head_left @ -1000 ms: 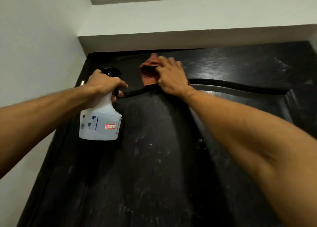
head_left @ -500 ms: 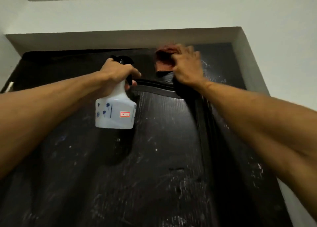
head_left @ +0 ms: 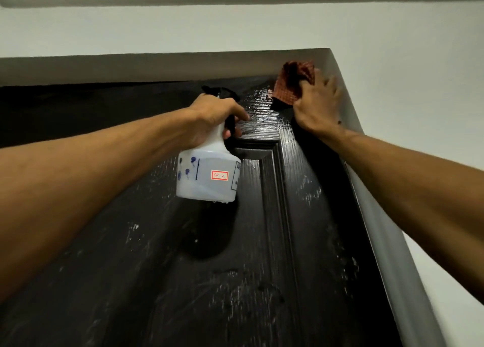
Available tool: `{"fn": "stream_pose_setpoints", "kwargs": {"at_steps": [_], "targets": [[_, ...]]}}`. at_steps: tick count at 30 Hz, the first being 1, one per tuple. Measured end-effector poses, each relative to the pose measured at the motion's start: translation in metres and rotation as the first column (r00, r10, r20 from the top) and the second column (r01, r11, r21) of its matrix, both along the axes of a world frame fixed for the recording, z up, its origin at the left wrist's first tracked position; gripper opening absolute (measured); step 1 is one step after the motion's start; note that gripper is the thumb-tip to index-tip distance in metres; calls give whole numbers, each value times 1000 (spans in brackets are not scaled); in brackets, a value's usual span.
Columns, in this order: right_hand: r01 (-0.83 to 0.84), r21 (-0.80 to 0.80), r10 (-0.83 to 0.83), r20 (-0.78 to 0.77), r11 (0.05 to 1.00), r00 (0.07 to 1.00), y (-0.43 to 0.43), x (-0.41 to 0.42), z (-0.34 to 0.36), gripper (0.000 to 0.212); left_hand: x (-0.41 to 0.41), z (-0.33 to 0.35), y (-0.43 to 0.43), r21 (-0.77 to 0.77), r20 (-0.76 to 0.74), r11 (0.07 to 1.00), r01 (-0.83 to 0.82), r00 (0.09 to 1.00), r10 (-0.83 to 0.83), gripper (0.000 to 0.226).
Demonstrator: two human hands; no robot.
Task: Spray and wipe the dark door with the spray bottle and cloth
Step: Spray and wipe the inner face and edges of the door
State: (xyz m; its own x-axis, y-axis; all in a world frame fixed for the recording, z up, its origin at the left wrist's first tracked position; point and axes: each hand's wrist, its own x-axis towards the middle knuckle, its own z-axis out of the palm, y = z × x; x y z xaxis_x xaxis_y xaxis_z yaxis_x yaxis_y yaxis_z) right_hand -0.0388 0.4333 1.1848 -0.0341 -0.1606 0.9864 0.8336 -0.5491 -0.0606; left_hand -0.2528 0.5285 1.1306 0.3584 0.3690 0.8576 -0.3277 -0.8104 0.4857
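Observation:
The dark door (head_left: pixel 183 281) fills the lower view, glossy and wet near its top right, with pale streaks lower down. My left hand (head_left: pixel 212 116) grips the neck of a white spray bottle (head_left: pixel 208 175) with a black trigger head, held close in front of the door's upper panel. My right hand (head_left: pixel 318 105) presses a reddish-brown checked cloth (head_left: pixel 292 84) flat against the door's top right corner, fingers spread over it. Part of the cloth is hidden under the hand.
A pale wall (head_left: pixel 235 29) runs above the door. The white door recess edge (head_left: pixel 387 229) runs down the right side, right beside my right hand and forearm. A raised panel moulding (head_left: pixel 275 189) runs down the door.
My right hand has slid the cloth rightward along the door's top, from the middle to the top right corner. The left hand with the bottle has followed to the right.

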Motion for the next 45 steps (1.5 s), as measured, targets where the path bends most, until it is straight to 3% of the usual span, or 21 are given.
{"fn": "stream_pose_setpoints", "kwargs": {"at_steps": [5,6,9,10,15,17,19,21,25,29,31,34,35,37,39,41,45], "targets": [[95,-220,-17,333,971,943,14,0,-48,45,-2,-9,3,-23,-31,999,31,999,-32,11],[84,-168,-31,296,982,955,9,2,-47,45,-5,-11,7,-23,-43,1000,18,999,-19,11],[-10,83,17,-90,997,996,5,-3,-41,43,-19,-14,25,-35,-53,999,5,999,-7,8],[1,114,14,-133,993,991,14,-13,-44,43,-27,-15,32,-41,-46,999,11,999,-12,8],[125,-225,-57,285,966,957,70,-55,-60,51,-76,-13,77,-59,-13,997,-57,998,56,11],[96,-40,-90,145,995,985,78,-65,-40,47,-101,-9,101,-71,6,996,-51,999,52,12],[-17,240,58,-167,971,984,91,-81,-19,42,-130,-5,125,-75,28,997,-34,999,36,10],[-22,305,122,-314,952,941,115,-111,-8,42,-159,0,149,-74,50,997,-34,998,38,14],[-7,26,8,-38,1000,999,200,-201,0,36,-214,7,191,-33,56,996,-87,994,89,28],[72,-315,15,266,946,964,289,-285,14,41,-262,8,232,-39,123,990,-138,982,142,30],[102,-304,-19,263,947,964,305,-298,27,44,-283,9,250,-36,117,988,-150,981,154,31],[15,-33,-12,93,999,996,326,-313,34,39,-321,10,281,-46,126,985,-167,977,171,33],[20,-8,-20,61,1000,998,340,-326,32,38,-331,10,290,-45,128,982,-184,974,188,31],[32,-128,-11,159,991,987,374,-364,23,41,-344,8,305,-45,128,978,-203,970,207,22],[67,-353,61,340,933,939,411,-400,7,45,-353,5,315,-58,127,981,-185,973,191,11],[133,-476,107,444,869,890,432,-418,-6,44,-357,0,323,-85,124,980,-177,974,187,12],[123,-411,63,411,903,910,401,-388,6,47,-357,-4,320,-76,112,983,-167,978,175,11]]}}
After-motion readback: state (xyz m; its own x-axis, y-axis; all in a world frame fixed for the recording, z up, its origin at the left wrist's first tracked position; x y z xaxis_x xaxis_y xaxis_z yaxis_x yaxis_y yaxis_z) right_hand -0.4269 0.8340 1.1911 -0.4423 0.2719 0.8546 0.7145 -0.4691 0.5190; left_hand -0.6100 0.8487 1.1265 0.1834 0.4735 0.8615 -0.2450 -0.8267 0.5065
